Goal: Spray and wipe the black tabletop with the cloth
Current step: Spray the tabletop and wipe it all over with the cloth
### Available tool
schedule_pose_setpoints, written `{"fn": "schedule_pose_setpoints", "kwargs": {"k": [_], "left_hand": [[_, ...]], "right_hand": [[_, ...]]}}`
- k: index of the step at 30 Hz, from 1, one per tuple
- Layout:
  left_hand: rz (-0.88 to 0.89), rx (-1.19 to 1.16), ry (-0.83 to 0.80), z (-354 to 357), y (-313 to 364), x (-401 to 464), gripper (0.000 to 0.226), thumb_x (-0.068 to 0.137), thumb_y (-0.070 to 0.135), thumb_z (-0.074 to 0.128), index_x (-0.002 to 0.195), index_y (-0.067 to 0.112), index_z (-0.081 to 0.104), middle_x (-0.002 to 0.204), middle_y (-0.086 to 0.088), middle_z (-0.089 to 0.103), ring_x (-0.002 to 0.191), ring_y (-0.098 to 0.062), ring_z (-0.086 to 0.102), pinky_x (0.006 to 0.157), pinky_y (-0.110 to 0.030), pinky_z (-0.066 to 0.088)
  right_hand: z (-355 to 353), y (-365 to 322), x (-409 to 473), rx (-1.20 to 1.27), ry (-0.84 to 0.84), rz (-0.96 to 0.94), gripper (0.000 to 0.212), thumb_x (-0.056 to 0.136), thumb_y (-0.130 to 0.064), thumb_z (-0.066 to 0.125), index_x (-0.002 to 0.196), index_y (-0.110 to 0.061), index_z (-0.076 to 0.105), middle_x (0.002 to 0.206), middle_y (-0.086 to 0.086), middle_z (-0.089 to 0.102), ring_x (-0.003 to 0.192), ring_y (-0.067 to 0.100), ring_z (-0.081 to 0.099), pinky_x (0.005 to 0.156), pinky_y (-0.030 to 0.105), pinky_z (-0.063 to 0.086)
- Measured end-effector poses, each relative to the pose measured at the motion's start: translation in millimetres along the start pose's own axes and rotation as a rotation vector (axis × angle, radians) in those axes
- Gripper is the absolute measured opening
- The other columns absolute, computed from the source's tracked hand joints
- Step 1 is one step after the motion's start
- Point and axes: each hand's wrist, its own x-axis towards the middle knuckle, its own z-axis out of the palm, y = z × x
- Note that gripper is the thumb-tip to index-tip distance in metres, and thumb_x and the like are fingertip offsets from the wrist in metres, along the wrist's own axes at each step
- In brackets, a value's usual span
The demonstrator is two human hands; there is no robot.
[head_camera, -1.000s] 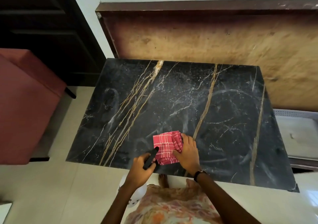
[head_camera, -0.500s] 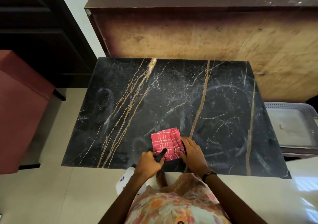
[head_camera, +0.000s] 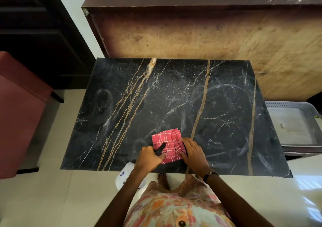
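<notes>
The black marble tabletop, veined with gold and white, fills the middle of the view and shows faint wipe streaks. A folded red checked cloth lies near its front edge. My right hand grips the cloth's right side, fingers curled on its edge. My left hand holds a spray bottle; its black nozzle lies over the cloth's left part, and its white body hangs below the table's front edge.
A red upholstered seat stands left of the table. A large brown board leans on the wall behind. A grey plastic tray sits at the right. Pale floor tiles surround the table.
My right hand has slid from the top of the cloth to its right edge. My left hand has brought the bottle's nozzle over the cloth. The cloth has stayed in place.
</notes>
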Motion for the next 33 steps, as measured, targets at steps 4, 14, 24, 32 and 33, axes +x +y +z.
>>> {"fn": "schedule_pose_setpoints", "kwargs": {"k": [4, 14, 24, 32, 33], "left_hand": [[-0.01, -0.024, 0.035, -9, -3, 3, 0.041, 0.086, 0.036, 0.065, 0.103, -0.001, 0.067, 0.104, -0.016, 0.072, 0.093, -0.028, 0.068, 0.085, -0.034, 0.053], [-0.029, 0.017, 0.009, -17, -13, 1, 0.044, 0.086, 0.037, 0.065, 0.108, -0.001, 0.066, 0.107, -0.016, 0.072, 0.095, -0.027, 0.069, 0.083, -0.027, 0.049], [-0.037, 0.027, -0.038, -5, -27, -17, 0.043, 0.082, 0.039, 0.069, 0.107, 0.004, 0.067, 0.103, -0.012, 0.073, 0.094, -0.025, 0.068, 0.082, -0.03, 0.051], [-0.025, 0.068, -0.072, 6, -14, -22, 0.042, 0.081, 0.041, 0.068, 0.096, 0.003, 0.068, 0.092, -0.012, 0.071, 0.084, -0.027, 0.068, 0.076, -0.033, 0.055], [-0.009, 0.065, -0.071, 6, -10, -21, 0.04, 0.081, 0.041, 0.068, 0.096, 0.003, 0.068, 0.092, -0.012, 0.071, 0.086, -0.027, 0.068, 0.076, -0.032, 0.054]], "right_hand": [[1, 1, 1, 0.003, 0.005, 0.001, 0.05, 0.099, -0.031, 0.044, 0.144, -0.015, 0.032, 0.149, 0.004, 0.036, 0.136, 0.02, 0.035, 0.113, 0.035, 0.026], [2, 1, 3, 0.005, -0.01, 0.011, 0.05, 0.099, -0.032, 0.045, 0.144, -0.015, 0.032, 0.149, 0.004, 0.036, 0.136, 0.021, 0.035, 0.114, 0.037, 0.027], [2, 1, 2, 0.007, 0.015, -0.015, 0.049, 0.099, -0.031, 0.045, 0.144, -0.015, 0.033, 0.148, 0.004, 0.037, 0.134, 0.021, 0.036, 0.113, 0.035, 0.026], [2, 1, 3, 0.003, 0.025, -0.025, 0.05, 0.097, -0.029, 0.048, 0.143, -0.014, 0.034, 0.146, 0.005, 0.04, 0.133, 0.021, 0.037, 0.112, 0.036, 0.029], [2, 1, 3, 0.003, 0.029, -0.026, 0.05, 0.097, -0.028, 0.048, 0.143, -0.013, 0.035, 0.146, 0.005, 0.04, 0.133, 0.021, 0.037, 0.112, 0.036, 0.029]]}}
